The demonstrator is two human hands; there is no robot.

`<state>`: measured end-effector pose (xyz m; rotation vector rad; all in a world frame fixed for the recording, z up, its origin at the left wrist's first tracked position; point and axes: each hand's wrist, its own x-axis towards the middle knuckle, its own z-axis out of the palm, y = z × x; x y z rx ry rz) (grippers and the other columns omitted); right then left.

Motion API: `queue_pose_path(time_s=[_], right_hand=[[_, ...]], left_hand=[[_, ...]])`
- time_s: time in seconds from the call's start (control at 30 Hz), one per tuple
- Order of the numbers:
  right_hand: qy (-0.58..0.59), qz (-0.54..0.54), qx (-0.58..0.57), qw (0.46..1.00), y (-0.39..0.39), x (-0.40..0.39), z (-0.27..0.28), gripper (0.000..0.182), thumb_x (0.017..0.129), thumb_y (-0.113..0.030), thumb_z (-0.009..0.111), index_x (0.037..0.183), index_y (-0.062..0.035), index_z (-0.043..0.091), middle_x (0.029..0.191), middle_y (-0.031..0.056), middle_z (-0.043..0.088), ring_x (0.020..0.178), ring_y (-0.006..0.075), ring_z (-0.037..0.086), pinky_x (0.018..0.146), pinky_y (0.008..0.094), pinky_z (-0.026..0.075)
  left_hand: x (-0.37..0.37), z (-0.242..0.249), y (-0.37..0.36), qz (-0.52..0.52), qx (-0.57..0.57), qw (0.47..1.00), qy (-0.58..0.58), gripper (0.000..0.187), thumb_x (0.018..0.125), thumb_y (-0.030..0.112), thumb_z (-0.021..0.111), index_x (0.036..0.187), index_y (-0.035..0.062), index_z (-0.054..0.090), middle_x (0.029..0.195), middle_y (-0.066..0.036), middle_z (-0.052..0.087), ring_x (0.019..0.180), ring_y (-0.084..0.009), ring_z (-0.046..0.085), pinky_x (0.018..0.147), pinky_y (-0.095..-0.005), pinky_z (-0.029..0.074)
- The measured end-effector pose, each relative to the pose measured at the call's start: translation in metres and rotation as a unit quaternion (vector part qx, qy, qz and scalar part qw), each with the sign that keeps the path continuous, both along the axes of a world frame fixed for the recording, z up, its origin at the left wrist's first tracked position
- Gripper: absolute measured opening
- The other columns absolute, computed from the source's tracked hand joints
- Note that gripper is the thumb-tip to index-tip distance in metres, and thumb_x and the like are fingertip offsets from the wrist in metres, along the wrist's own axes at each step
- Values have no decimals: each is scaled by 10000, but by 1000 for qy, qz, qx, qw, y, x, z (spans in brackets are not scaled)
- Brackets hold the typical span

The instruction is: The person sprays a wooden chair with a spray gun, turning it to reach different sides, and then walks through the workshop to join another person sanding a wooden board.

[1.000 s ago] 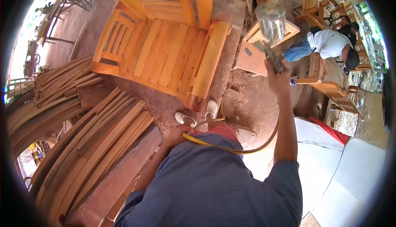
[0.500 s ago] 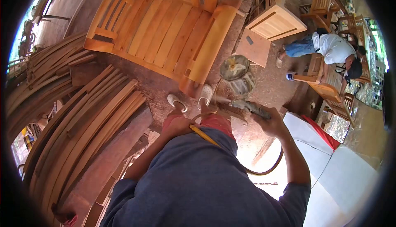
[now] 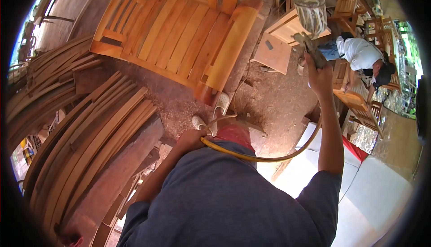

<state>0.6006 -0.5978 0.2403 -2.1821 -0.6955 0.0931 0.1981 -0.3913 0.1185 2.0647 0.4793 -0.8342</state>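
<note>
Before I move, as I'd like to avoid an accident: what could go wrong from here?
The yellow-brown flexible hose runs from your left hand down near the pale clogs; it could catch a foot.

Your right hand holds up the grey metal spray gun with its streaked cylindrical cup; a tilt might spill something.

Mist might also drift towards the bent-over co-worker in a white shirt.

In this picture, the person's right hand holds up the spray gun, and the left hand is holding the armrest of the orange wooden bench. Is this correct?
Not quite: the left hand is holding the yellow hose, not the armrest of the orange wooden bench, as the head view shows. The right hand does hold up the spray gun.
</note>
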Motion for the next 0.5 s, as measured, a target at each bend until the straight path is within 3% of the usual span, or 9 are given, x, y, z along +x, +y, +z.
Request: queue_pose_path(time_s=[0.07, 0.17, 0.27, 0.37, 0.47, 0.5], right_hand=[[3, -33, -31, 999, 14, 0, 11, 352, 907, -274, 678, 1086, 28, 651, 818, 154, 706, 728, 172, 652, 688, 327, 502], [-38, 0, -22, 999, 34, -6, 17, 262, 939, -227, 640, 1021, 21, 659, 645, 23, 615, 583, 66, 529, 542, 254, 425], [35, 49, -66, 996, 38, -15, 16, 289, 936, -248, 651, 1037, 23, 657, 634, -17, 572, 564, 56, 481, 515, 249, 398], [112, 72, -63, 989, 43, -43, 21, 312, 930, -268, 665, 1046, 22, 660, 675, -35, 571, 598, 46, 468, 535, 229, 391], [115, 98, -106, 983, 35, -61, 14, 316, 908, -294, 671, 1042, -9, 676, 651, 54, 602, 570, 95, 490, 547, 290, 420], [125, 110, -98, 981, 32, -69, 13, 314, 907, -299, 671, 1064, -26, 673, 633, 18, 578, 556, 83, 465, 532, 282, 403]], left_hand=[[-9, -7, 1, -5, 8, 1000, -13, 449, 917, 517, 513, 924, 107, 694, 887, -183, 688, 866, -387, 653, 775, -490, 495], [-19, -16, -2, -15, 6, 999, -36, 453, 914, 516, 519, 904, 97, 691, 880, -182, 687, 859, -387, 654, 773, -491, 494], [-20, -8, -4, -12, -10, 998, -53, 446, 910, 500, 536, 878, 82, 688, 864, -189, 683, 850, -388, 655, 762, -489, 494], [-22, -8, -4, -9, -19, 998, -57, 417, 914, 474, 529, 915, 88, 687, 848, -195, 676, 838, -399, 647, 755, -490, 497], [-25, -5, -6, -3, -15, 999, -52, 404, 912, 465, 526, 937, 94, 682, 845, -198, 673, 835, -406, 646, 751, -492, 498], [-25, -4, -7, 0, -13, 999, -50, 402, 909, 466, 528, 937, 94, 680, 846, -199, 672, 836, -407, 646, 749, -493, 497]])
